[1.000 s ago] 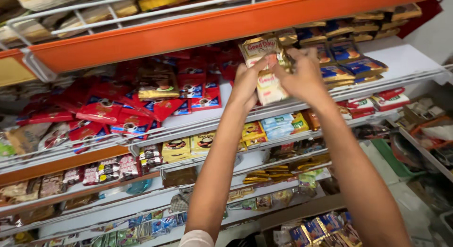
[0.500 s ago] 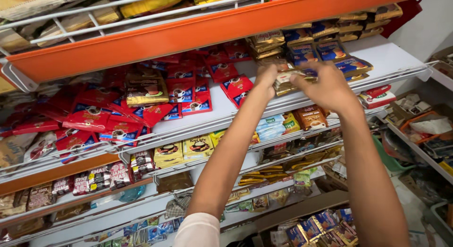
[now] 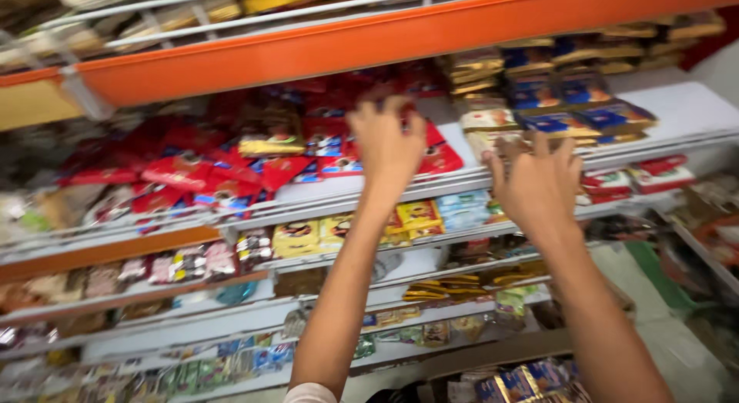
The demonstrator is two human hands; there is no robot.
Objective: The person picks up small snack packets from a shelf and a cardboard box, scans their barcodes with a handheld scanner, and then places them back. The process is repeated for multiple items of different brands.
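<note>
Both my arms reach up to a white shelf (image 3: 677,110) stocked with snack packets. My left hand (image 3: 387,145) has its fingers spread over a heap of red packets (image 3: 231,172), and the blur hides whether it touches them. My right hand (image 3: 536,186) is further right at the shelf's front rail, fingers apart. Its fingertips are against a pale tan packet (image 3: 483,140) that lies on the shelf in front of stacked brown and gold packets (image 3: 477,72). Blue packets (image 3: 585,114) lie just right of that hand. Neither hand grips anything.
An orange shelf edge (image 3: 400,41) runs overhead, with a wire rack above it. Lower shelves hold yellow packets (image 3: 308,235), small wrapped sweets (image 3: 192,263) and red and white packs (image 3: 639,178). Blue and gold packets (image 3: 523,384) sit at the bottom. The whole view is motion-blurred.
Both hands held a tan packet together in front of the shelf. Now they have parted: the left moved left over the red packets, and the tan packet lies on the shelf by the right hand.
</note>
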